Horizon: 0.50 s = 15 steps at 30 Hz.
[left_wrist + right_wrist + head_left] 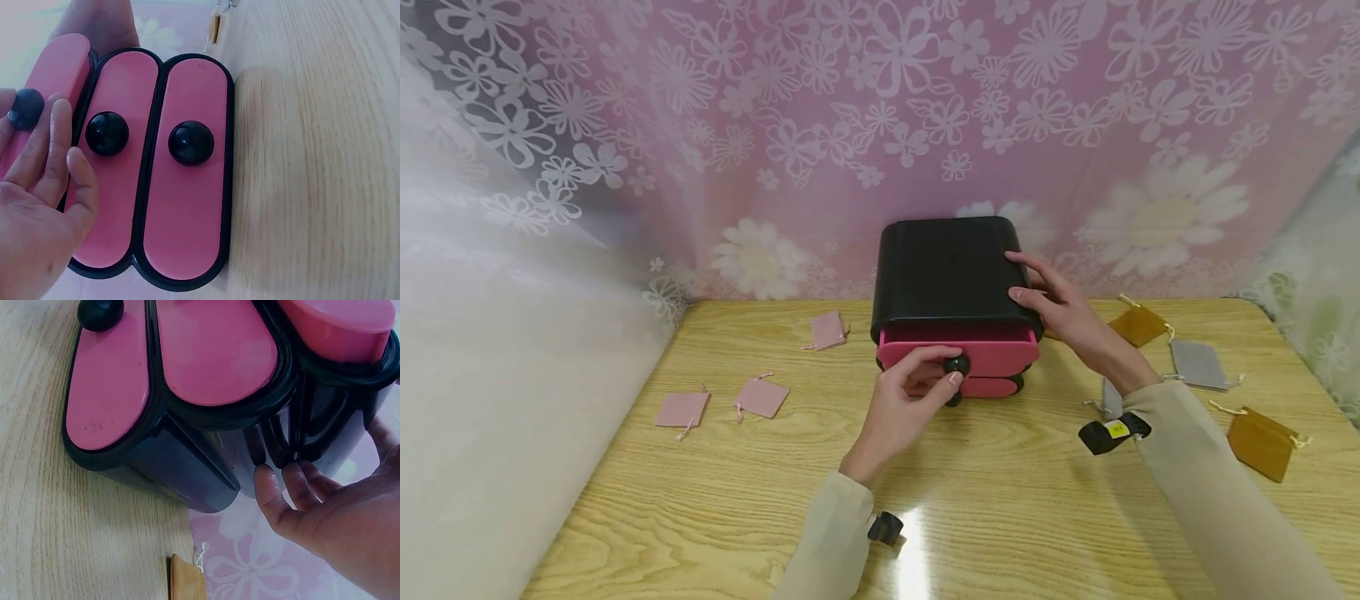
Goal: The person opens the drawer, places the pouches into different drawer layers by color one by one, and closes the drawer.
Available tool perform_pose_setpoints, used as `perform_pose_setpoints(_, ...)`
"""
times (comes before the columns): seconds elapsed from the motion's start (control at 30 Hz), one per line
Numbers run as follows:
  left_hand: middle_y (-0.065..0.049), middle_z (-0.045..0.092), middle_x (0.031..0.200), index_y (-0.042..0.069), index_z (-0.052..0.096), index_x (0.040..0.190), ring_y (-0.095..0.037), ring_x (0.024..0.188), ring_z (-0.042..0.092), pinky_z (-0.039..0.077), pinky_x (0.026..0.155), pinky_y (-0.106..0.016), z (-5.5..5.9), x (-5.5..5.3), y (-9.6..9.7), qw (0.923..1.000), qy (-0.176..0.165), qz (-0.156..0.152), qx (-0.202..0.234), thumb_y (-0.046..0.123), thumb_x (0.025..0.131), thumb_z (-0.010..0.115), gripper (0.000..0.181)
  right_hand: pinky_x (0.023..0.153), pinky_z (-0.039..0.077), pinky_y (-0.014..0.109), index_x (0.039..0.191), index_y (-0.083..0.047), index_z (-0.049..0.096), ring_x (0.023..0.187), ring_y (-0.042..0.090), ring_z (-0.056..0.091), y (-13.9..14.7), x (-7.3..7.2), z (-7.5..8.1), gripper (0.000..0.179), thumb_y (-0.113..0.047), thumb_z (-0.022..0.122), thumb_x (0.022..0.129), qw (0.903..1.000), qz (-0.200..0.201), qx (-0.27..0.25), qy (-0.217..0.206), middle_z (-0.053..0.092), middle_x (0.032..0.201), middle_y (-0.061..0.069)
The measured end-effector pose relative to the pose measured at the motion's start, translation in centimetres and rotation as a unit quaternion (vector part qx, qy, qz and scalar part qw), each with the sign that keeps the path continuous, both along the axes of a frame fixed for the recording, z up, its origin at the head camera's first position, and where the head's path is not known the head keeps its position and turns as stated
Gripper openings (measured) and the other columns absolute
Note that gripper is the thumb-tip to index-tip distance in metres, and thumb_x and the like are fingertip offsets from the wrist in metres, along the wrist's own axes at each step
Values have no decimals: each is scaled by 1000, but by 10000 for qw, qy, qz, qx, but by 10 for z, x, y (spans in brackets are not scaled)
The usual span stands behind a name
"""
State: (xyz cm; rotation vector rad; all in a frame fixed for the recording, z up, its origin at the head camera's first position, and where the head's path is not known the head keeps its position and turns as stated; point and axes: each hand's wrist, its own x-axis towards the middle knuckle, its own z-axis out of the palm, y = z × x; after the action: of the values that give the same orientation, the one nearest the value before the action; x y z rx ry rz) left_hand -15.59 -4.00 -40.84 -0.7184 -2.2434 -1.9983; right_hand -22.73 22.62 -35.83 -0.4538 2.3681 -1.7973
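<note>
A black drawer cabinet [951, 271] with three pink drawer fronts stands at the back of the table. Its top drawer [917, 356] sticks out a little, while the middle drawer [115, 194] and bottom drawer [185, 219] sit flush. My left hand [906, 400] pinches the round black knob [957, 365] of the top drawer between thumb and fingers. My right hand [1063, 317] rests on the cabinet's right side, its thumb and fingertips against the black casing. In the right wrist view those fingertips [269, 484] touch the glossy side wall.
Several pink drawstring pouches [762, 397] lie on the wooden table [737, 500] to the left. To the right are brown pouches [1262, 442] and grey pouches [1198, 364], partly behind my right arm. A flowered curtain [820, 167] hangs close behind the cabinet.
</note>
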Motion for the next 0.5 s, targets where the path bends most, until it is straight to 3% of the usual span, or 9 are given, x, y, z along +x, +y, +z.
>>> perform_pose_setpoints(0.5, -5, 77, 109, 22, 69, 127, -10, 97, 72, 59, 84, -29, -1, 8, -4, 9997, 216, -56, -126, 17, 96, 71, 31, 84, 58, 21, 163, -33, 23, 109, -1, 63, -1, -1, -2, 59, -31, 47, 109, 10000, -22, 14, 70, 39, 151, 18)
